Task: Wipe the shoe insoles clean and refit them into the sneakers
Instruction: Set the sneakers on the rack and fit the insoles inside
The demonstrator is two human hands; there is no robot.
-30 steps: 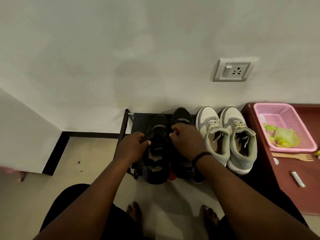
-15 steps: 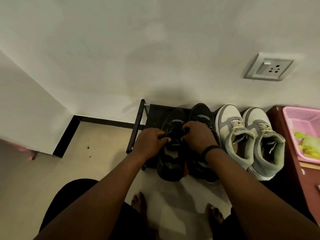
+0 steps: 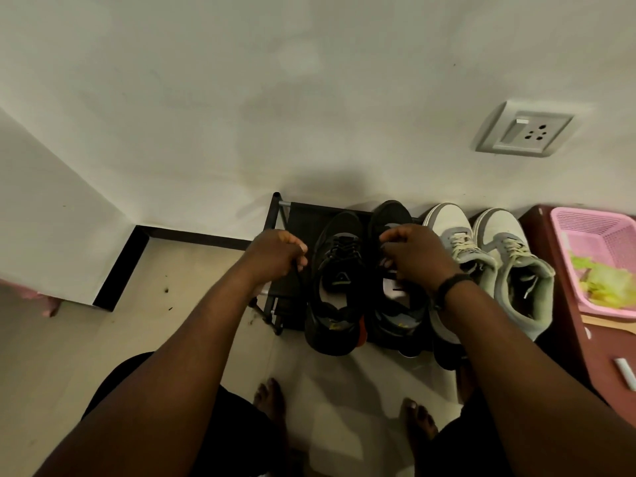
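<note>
Both arms reach forward over the black low shoe rack point(image 3: 298, 224). The left hand point(image 3: 277, 253) pinches a black lace end; the right hand point(image 3: 412, 255) pinches the other, above the black lace-up sneakers point(image 3: 339, 284). Far right, a pink plastic basket point(image 3: 564, 232) holds yellow-green scraps point(image 3: 604, 283). No writing is legible.

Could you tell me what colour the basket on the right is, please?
Pink; the basket shows in the head view.

The right hand point(image 3: 413, 256) hides the second black sneaker's point(image 3: 395, 304) laces; the pink basket point(image 3: 564, 242) is cut off at the right edge.
</note>
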